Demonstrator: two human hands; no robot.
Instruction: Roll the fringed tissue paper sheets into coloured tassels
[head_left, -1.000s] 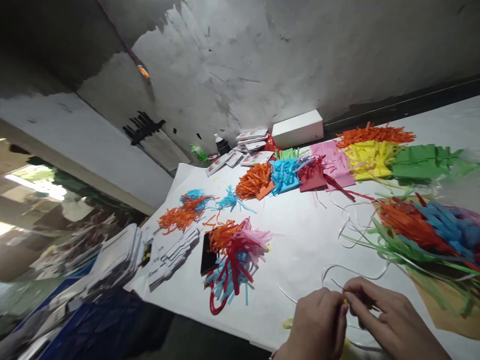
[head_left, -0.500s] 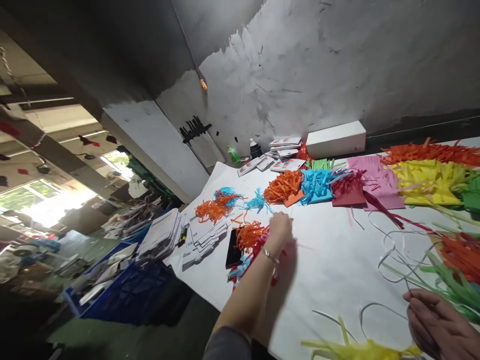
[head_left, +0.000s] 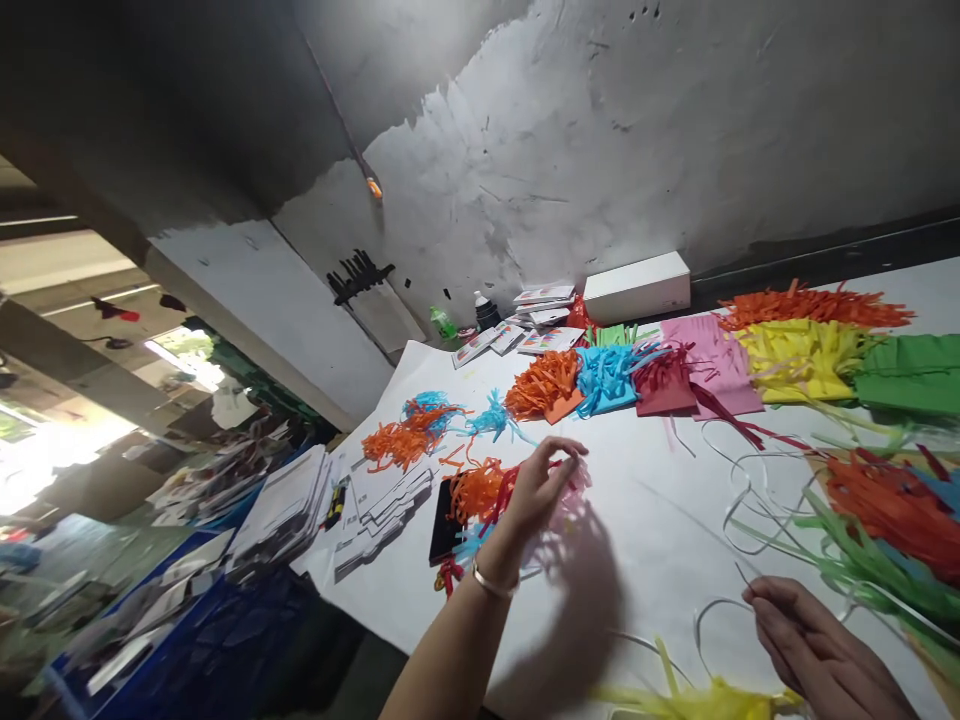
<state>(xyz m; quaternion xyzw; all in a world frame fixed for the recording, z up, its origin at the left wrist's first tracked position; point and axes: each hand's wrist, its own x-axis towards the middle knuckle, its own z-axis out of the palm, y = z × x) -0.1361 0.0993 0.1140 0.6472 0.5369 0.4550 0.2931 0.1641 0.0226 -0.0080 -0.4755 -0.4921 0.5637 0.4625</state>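
White table (head_left: 645, 520) carries rows of fringed paper; since half a second ago the left hand (head_left: 536, 490) has lifted off the mixed tassel pile (head_left: 480, 500), fingers loosely spread and empty, while the right hand (head_left: 814, 650) pinches a thin strip (head_left: 742, 575) beside the yellow tassel (head_left: 705, 698).

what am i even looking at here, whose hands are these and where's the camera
There is no machine: a person works with bare hands, and a camera worn on the head looks forward and down, so the single view is the person's own.

The left hand, with a bracelet on its wrist, reaches over a mixed bundle of paper strips, fingers loosely open. The right hand pinches a thin strip low on the right.

On the white table lie fringed paper stacks in many colours; one is orange, another yellow. A white box stands by the wall.
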